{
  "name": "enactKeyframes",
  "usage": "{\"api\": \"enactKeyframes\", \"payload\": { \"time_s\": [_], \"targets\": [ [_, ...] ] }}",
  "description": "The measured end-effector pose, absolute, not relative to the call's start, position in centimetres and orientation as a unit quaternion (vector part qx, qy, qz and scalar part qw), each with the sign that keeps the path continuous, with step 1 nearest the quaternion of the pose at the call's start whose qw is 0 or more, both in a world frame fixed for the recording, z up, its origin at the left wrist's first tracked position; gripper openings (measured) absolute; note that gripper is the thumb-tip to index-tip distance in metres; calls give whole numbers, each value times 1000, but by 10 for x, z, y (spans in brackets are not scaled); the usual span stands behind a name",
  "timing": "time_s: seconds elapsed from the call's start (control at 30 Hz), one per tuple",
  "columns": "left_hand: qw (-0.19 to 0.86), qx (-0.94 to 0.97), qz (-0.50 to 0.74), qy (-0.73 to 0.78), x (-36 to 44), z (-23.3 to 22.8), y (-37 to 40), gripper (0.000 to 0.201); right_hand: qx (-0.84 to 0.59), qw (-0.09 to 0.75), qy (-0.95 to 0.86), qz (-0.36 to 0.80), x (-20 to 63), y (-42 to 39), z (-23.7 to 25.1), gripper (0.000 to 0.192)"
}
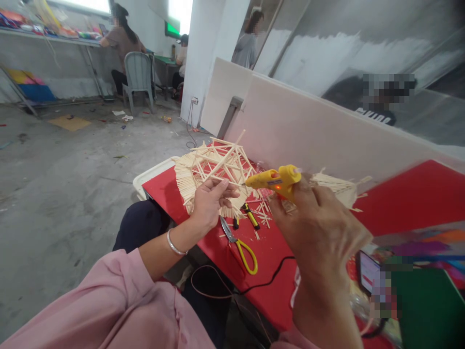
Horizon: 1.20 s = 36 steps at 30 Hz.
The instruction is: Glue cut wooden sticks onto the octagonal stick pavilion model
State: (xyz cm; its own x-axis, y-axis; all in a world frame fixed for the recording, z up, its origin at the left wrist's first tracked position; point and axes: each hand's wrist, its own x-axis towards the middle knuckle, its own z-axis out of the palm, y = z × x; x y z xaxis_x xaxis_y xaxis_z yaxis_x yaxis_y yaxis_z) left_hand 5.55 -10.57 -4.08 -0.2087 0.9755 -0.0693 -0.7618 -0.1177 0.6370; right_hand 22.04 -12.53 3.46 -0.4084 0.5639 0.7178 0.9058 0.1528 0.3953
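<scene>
My left hand (212, 201) pinches a thin wooden stick (230, 182) between thumb and fingers, beside a lattice of pale sticks (227, 157). That lattice stands over a round piece made of many sticks (184, 182) on the red tabletop (276, 286). My right hand (319, 223) grips a yellow glue gun (278, 179) with a lit orange light. Its nozzle points left and is at or very near the stick's right end; actual contact I cannot tell. Below the hands lie scissors with yellow handles (241, 247) and a yellow-and-black cutter knife (251, 216).
Loose short sticks (264, 213) are scattered mid-table. More sticks (336, 189) lie behind my right hand. A black cord (269, 278) crosses the front edge. Large white boards (308, 126) stand behind the table. A phone (368, 274) lies at right. Several people sit or stand farther off.
</scene>
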Motion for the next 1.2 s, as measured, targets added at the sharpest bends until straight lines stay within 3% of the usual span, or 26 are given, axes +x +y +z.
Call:
{"api": "enactKeyframes", "payload": {
  "time_s": [0.83, 1.2],
  "targets": [
    [592, 177, 731, 291, 56, -38, -106, 29, -502, 222, -737, -394, 220, -124, 35, 51],
    [581, 171, 741, 291, 57, -39, -105, 30, -499, 237, -742, -380, 219, -126, 36, 42]
  ]
}}
